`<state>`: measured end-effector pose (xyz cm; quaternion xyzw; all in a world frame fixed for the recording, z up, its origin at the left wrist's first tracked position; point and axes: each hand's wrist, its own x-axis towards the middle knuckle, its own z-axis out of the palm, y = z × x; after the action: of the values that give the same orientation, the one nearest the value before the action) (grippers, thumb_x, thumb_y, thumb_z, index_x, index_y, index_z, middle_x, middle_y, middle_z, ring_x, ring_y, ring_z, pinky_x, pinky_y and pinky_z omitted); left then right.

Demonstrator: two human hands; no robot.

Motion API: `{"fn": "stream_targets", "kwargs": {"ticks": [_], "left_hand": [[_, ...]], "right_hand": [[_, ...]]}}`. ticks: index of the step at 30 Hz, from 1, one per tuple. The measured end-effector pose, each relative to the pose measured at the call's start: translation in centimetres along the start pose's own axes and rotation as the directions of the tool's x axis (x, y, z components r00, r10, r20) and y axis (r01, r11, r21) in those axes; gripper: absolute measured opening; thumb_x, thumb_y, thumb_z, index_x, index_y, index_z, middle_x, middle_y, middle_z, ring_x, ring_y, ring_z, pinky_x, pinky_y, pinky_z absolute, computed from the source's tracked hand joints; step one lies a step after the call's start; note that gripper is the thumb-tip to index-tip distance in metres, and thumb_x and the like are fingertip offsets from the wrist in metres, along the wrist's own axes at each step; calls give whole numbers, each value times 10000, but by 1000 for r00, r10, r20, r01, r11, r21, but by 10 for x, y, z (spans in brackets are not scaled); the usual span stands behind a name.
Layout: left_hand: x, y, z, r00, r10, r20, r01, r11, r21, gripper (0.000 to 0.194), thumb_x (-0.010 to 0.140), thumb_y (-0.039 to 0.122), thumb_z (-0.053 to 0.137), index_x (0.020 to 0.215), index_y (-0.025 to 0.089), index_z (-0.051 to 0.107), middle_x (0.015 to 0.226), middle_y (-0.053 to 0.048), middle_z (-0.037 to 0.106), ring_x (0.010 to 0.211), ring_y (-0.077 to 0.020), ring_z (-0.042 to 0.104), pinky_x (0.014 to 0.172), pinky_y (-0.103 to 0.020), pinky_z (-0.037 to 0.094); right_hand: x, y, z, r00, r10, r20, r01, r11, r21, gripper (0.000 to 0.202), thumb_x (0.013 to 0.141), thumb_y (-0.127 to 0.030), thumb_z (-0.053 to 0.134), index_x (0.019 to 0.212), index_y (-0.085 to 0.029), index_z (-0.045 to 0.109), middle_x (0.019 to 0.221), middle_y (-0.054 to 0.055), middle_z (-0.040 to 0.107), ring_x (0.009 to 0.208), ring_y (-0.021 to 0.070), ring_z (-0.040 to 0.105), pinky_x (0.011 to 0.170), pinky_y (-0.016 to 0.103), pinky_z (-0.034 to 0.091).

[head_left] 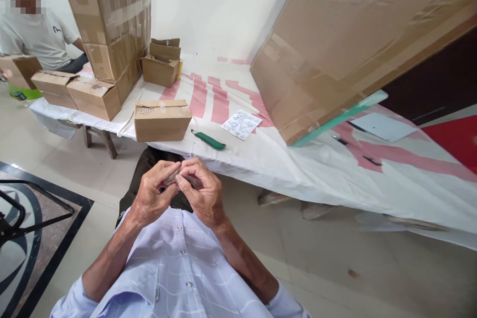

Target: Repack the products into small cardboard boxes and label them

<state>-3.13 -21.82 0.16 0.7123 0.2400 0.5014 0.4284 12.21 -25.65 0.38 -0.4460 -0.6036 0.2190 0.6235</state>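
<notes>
In front of my lap, my left hand and my right hand meet, fingers pinched together on a small crumpled piece of clear plastic. Fingers cover most of it, so whether it is a bag or a strip of tape I cannot make out. Just beyond my hands, at the table's near edge, lies a green utility knife. To its left stands a closed cardboard box with tape on it. A sheet of printed stickers lies to the right of the knife.
Taped boxes are stacked on the cloth-covered table at left, near a small open carton. A large cardboard panel leans at right beside a white board. Another person sits at far left.
</notes>
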Motion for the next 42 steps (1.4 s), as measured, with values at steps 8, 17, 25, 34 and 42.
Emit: {"fn": "stream_targets", "kwargs": {"ticks": [8,17,25,34,42], "left_hand": [[1,1,6,994,50,-98,-45,997,55,400,936,87,741,1294,249,811,1054,-88,764,826,-129,710,667,-200,575],[0,-6,4,985,158,-63,-144,973,180,466,950,72,709,1370,268,760,1108,-82,754,901,-132,712,692,-195,566],[3,0,-1,986,164,9,-163,972,171,507,958,70,691,1423,270,726,1153,-102,740,949,-151,723,709,-204,593],[1,4,-6,990,94,104,-91,995,-27,589,939,159,760,1506,285,662,1286,-138,690,1036,-191,725,789,-279,656],[3,-1,-4,979,-175,-107,149,966,-212,260,935,388,840,1111,199,874,1090,-119,832,932,-203,782,774,-275,665]], "right_hand": [[-7,3,0,996,85,34,-90,974,208,127,975,-281,719,868,-236,668,1030,45,637,931,182,666,781,316,589],[-2,7,1,996,79,41,-84,985,153,137,950,-234,718,823,-234,665,1005,40,634,917,175,656,756,297,587],[1,7,-1,998,34,47,-36,998,55,138,934,-211,730,813,-241,671,956,31,637,892,178,654,749,305,589],[2,6,-3,999,-49,4,49,998,-49,139,951,-188,713,833,-244,669,947,23,641,892,179,650,784,327,563],[4,1,2,995,-99,-9,98,990,-103,135,975,-247,733,846,-246,694,959,40,679,899,193,665,818,353,580]]}}
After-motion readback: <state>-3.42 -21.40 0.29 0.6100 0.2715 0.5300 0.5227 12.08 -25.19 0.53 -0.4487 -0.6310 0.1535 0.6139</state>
